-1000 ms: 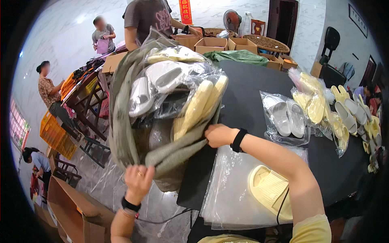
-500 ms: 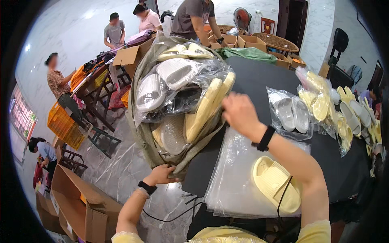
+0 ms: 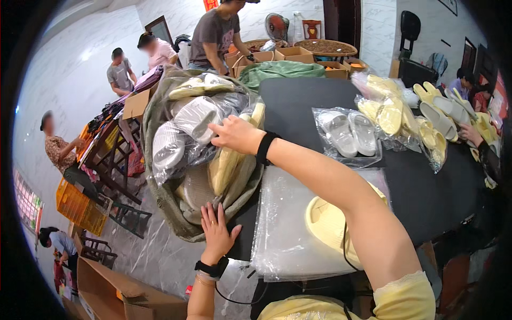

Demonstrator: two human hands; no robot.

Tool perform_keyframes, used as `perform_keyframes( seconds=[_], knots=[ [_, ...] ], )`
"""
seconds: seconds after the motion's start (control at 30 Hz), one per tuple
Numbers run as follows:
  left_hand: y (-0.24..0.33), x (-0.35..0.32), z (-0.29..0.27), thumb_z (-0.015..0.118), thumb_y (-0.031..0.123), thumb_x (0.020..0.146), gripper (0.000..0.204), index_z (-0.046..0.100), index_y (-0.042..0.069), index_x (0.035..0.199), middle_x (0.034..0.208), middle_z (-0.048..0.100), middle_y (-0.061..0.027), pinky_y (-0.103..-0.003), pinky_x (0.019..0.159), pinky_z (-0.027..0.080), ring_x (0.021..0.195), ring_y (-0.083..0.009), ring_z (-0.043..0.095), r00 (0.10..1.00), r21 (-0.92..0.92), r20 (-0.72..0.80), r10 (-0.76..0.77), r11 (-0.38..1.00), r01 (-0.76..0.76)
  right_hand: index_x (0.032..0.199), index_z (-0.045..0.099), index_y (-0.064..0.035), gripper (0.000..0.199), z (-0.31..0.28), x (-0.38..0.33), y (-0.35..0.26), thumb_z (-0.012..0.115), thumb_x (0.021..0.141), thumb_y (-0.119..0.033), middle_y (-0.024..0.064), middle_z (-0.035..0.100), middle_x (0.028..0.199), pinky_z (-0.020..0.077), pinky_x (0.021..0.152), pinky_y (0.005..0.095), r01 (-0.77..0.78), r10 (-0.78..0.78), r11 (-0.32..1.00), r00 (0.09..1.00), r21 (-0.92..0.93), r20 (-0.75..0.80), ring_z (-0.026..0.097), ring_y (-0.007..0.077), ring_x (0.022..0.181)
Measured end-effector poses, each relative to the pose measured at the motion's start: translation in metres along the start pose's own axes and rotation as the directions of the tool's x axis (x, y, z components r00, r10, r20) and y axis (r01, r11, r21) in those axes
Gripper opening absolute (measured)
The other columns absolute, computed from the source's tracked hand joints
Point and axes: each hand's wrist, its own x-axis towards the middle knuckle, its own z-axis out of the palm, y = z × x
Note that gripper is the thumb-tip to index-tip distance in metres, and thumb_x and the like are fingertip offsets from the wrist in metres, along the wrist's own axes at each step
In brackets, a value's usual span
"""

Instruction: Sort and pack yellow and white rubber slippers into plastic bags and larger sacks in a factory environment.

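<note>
Bagged white slipper (image 3: 195,118), upper-left of centre, lies left of the nearer right hand (image 3: 239,135), pinch unclear; left hand (image 3: 217,234) splayed.

Sack (image 3: 181,230) at left fingers (image 3: 212,215): coarse cloth, matt, creased. Just left of right fingers (image 3: 217,128): grey slipper (image 3: 191,112), smooth, under glossy, crinkled clear plastic film (image 3: 166,172). From my remote seat I make out yellow slipper (image 3: 324,221) right of left fingers, ribbed, matt, on stack of clear bags (image 3: 282,240), thin slick plastic, glare-streaked. Tabletop (image 3: 304,104) beyond right fingers: smooth, dull black. Box (image 3: 101,282) lower left of left fingers: matt brown cardboard.
</note>
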Motion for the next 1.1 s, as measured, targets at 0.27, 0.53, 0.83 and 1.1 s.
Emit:
perform_keyframes(
  seconds=[0.27, 0.53, 0.83, 1.1],
  knots=[
    [0.001, -0.008, 0.011, 0.054, 0.04, 0.088, 0.071, 0.024, 0.009, 0.144, 0.149, 0.017, -0.0182, -0.052, 0.106, 0.019, 0.138, -0.0387, 0.013, 0.999, -0.039, 0.0, -0.048, 0.998, 0.048, 0.082, 0.061, -0.0107, 0.012, -0.068, -0.102, 0.058, 0.062, 0.069, -0.01, -0.0012, 0.061, 0.112, 0.0464, 0.071, 0.0338, -0.125, 0.122, 0.991, 0.99, -0.04, -0.071, 0.056, 0.0197, 0.076],
    [0.008, -0.013, 0.016, 0.056, 0.039, 0.086, 0.069, 0.029, 0.01, 0.142, 0.148, 0.02, -0.0186, -0.054, 0.106, 0.019, 0.138, -0.0381, 0.015, 0.991, -0.128, -0.042, -0.126, 0.985, 0.12, 0.08, 0.059, -0.0058, 0.013, -0.152, -0.237, 0.079, 0.063, 0.067, -0.007, 0.0011, 0.064, 0.103, 0.0432, 0.062, 0.0344, -0.396, 0.395, 0.882, 0.917, -0.255, -0.059, 0.052, 0.0227, 0.07],
    [0.008, -0.008, 0.02, 0.058, 0.037, 0.084, 0.07, 0.029, 0.01, 0.142, 0.149, 0.02, -0.0169, -0.054, 0.107, 0.017, 0.138, -0.0368, 0.014, 0.99, -0.122, -0.055, -0.132, 0.985, 0.125, 0.094, 0.06, -0.0105, 0.019, -0.093, -0.3, 0.074, 0.053, 0.076, -0.008, 0.0052, 0.054, 0.119, 0.0434, 0.076, 0.0385, -0.512, 0.712, 0.604, 0.69, -0.611, 0.125, 0.054, 0.0248, 0.09],
    [0.005, -0.011, 0.018, 0.057, 0.036, 0.085, 0.07, 0.028, 0.01, 0.143, 0.148, 0.021, -0.0175, -0.053, 0.107, 0.017, 0.137, -0.0373, 0.016, 0.99, -0.104, -0.053, -0.13, 0.987, 0.124, 0.122, 0.046, -0.0053, 0.064, -0.044, -0.214, 0.056, 0.074, 0.069, -0.028, 0.0238, 0.031, 0.135, 0.0392, 0.094, 0.0512, -0.882, 0.865, 0.404, 0.283, -0.242, 0.414, 0.048, 0.0427, 0.11]
  ],
)
